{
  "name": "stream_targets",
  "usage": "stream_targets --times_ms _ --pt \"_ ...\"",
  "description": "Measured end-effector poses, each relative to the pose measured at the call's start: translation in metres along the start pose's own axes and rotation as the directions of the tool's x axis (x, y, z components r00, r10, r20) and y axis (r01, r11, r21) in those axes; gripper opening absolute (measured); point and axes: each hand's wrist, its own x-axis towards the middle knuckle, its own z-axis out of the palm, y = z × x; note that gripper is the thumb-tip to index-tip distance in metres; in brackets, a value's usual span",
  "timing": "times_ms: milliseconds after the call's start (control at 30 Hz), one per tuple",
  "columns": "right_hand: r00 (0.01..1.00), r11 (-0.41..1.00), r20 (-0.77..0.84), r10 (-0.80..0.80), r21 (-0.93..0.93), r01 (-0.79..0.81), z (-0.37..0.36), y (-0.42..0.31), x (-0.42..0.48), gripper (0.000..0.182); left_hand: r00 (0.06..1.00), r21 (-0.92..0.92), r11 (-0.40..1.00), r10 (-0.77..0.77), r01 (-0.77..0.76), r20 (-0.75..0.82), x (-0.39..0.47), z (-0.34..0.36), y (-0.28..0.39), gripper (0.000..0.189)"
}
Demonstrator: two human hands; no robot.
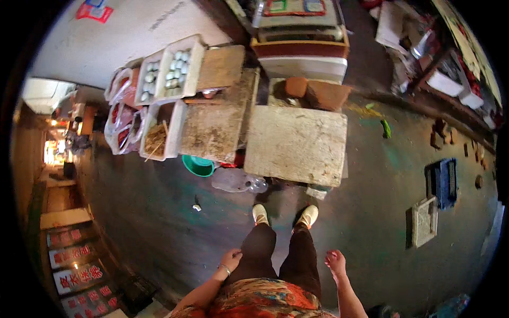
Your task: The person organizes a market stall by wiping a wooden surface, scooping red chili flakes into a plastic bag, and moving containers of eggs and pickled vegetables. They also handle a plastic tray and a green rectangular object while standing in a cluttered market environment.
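Observation:
My left hand [231, 259], with a bracelet at its wrist, hangs beside my left thigh; a small dark spot near its fingertips is too small to identify. My right hand [336, 262] hangs apart from my right leg, fingers curled, with nothing visible in it. Before my feet stands a low surface topped by a worn pale board [296, 145]. To its left lies a stained wooden board [210, 131]. Beyond that, a white foam box [194, 69] holds several pale eggs, and a second foam box [140, 88] holds more. Straw lies in a nearer foam box [174, 137].
Plastic bags [122, 129] sit left of the boxes. A green basin [198, 166] and a clear plastic container [234, 181] are on the floor by the boards. Bricks [328, 95] lie behind the pale board. Rightward are a blue crate [445, 185] and a pale tray [424, 222].

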Motion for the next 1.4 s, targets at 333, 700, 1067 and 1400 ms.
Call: stream_targets --times_ms 333,700,1067,1400 --pt "0.992 0.972 0.068 -0.106 -0.205 0.117 0.019 0.006 0.008 0.017 0.987 -0.104 0.989 0.115 -0.104 0.116 0.003 0.026 0.043 0.028" --pt "0.998 0.998 -0.004 -0.064 -0.008 0.064 0.018 -0.038 0.037 0.017 0.955 -0.03 0.989 0.15 -0.147 0.256 0.04 0.028 0.019 0.028" --pt "0.993 0.993 -0.038 -0.108 0.032 0.109 0.058 -0.107 0.067 0.026 0.931 0.041 0.975 0.196 -0.219 0.308 0.073 0.003 0.05 0.027" --pt "0.995 0.999 -0.098 -0.018 0.034 0.021 0.066 -0.101 0.08 0.029 0.923 0.02 0.983 0.167 -0.185 0.347 0.126 0.006 0.14 0.029"
